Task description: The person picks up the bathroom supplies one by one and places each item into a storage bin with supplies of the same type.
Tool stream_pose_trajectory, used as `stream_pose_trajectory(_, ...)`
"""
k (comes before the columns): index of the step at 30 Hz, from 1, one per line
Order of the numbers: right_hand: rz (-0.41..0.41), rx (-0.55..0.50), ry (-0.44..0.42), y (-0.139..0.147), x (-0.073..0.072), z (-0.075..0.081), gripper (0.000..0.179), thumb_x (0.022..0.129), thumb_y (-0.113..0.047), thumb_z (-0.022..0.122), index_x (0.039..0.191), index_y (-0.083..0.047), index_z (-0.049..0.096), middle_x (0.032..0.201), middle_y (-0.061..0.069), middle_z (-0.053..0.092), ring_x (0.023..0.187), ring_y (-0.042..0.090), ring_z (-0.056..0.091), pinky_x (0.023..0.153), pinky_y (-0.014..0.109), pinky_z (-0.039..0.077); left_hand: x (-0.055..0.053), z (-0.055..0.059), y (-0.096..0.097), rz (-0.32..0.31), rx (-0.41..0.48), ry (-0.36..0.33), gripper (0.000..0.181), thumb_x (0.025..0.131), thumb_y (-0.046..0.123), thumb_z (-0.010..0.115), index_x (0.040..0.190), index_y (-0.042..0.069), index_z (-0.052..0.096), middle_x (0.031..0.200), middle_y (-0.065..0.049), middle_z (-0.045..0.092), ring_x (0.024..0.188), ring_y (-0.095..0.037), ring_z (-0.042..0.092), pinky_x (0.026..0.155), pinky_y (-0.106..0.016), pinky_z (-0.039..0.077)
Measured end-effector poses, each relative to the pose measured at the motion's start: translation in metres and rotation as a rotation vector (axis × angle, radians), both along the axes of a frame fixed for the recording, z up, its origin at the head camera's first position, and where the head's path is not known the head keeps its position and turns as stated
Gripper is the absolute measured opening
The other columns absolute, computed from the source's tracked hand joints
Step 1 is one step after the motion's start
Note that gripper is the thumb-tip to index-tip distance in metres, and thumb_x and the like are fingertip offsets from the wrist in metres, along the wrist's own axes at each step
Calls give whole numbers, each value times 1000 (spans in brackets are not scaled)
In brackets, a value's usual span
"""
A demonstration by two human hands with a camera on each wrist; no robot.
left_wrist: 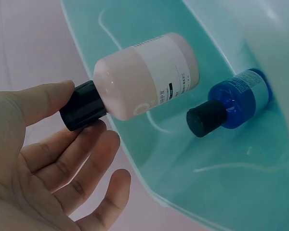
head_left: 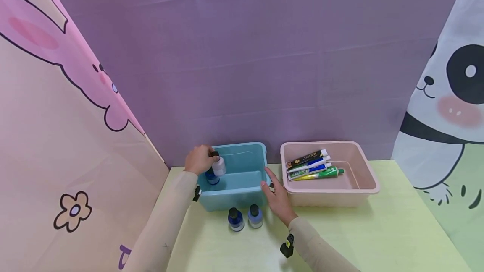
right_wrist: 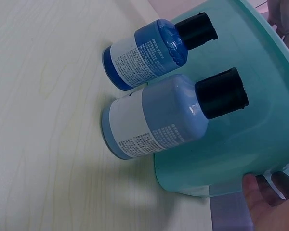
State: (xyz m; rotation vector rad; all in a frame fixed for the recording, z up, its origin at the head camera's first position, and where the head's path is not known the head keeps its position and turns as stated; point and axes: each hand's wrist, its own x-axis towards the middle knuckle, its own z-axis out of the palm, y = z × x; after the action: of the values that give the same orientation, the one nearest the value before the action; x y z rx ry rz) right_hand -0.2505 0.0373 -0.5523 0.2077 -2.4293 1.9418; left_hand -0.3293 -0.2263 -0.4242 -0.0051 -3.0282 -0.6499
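The left hand [head_left: 198,160] pinches a pale-pink, black-capped bottle [left_wrist: 139,78] above the teal bin [head_left: 219,200]. The right hand [head_left: 279,200] touches it, grip unclear.

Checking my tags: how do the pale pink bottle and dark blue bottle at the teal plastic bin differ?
The pink bottle is pinched by the left hand; the blue bottle rests unheld in the bin. The pink bottle is pale, the blue bottle dark. Both have black caps.

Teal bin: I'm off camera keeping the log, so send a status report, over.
Left grip pinching pale bottle by its black cap, over teal bin. Right grip on bin's right end. Blue bottle inside, possible bump hazard.
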Motion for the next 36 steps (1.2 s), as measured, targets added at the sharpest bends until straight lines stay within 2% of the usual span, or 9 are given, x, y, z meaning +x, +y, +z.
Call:
stream_pose_trajectory(8, -3, 2, 2, 0, -2, -1, 56, 108, -35, 53, 160, -32, 34, 165, 10, 36, 143, 40, 48, 112, 60, 45, -5, -5, -2, -12, -20, -13, 31, 93, 28, 75, 114, 5, 73, 109, -14, 75, 93, -30, 68, 84, -51, 59)
stream_pose_trajectory(14, -2, 8, -5, 0, -1, 0, 56, 107, -40, 52, 160, -35, 33, 166, 9, 35, 144, 39, 47, 113, 59, 44, -8, -6, 1, -12, -32, -27, 32, 93, 26, 75, 115, 3, 73, 109, -15, 74, 91, -31, 67, 86, -53, 59)
stream_pose_trajectory(25, 2, 6, 0, -1, 0, 1, 56, 108, -33, 52, 160, -31, 33, 167, 8, 34, 145, 41, 44, 115, 62, 41, -16, -9, 5, -10, -76, -75, 31, 93, 26, 75, 114, 4, 74, 110, -15, 74, 91, -30, 66, 85, -50, 60)
stream_pose_trajectory(36, 0, 5, 13, 0, 0, 0, 56, 107, -37, 53, 160, -30, 34, 166, 8, 35, 144, 42, 46, 113, 60, 44, -25, -13, 6, -15, -114, -111, 25, 94, 21, 74, 110, 2, 75, 106, -14, 74, 90, -29, 65, 84, -50, 59)
